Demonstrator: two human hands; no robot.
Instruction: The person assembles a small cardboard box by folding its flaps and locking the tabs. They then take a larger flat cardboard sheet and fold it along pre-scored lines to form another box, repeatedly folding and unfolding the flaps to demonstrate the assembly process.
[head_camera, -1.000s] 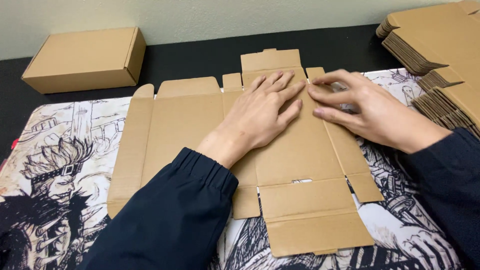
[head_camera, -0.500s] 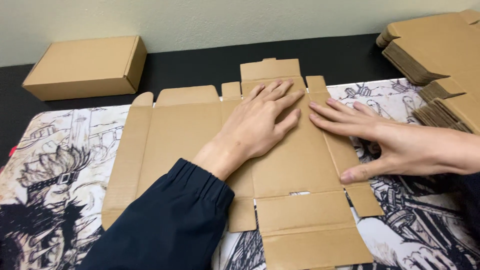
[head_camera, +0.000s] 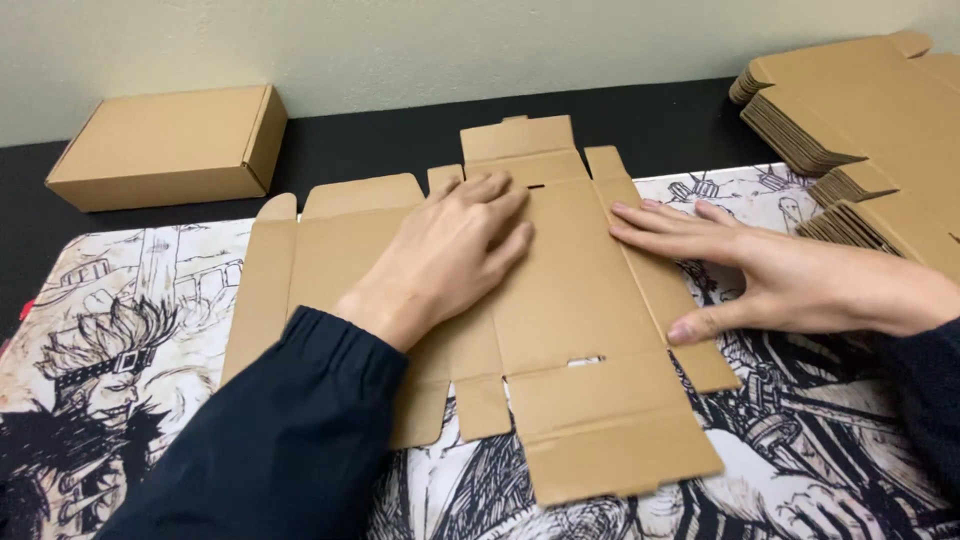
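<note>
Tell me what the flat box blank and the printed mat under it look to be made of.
Flat box blank: plain brown cardboard, matte, with die-cut flaps and creased fold lines; probably corrugated, though its edges are too small to confirm. Printed mat: likely a soft cloth-topped desk mat, flat, matte, with black-and-white comic art.

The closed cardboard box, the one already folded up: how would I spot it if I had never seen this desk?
Start at the printed desk mat with black-and-white comic art, then look past its far left corner to the black tabletop by the wall. There sits the closed cardboard box. Unlike the flat sheet under the hands and the stack of flat blanks at far right, it is fully assembled.
</note>
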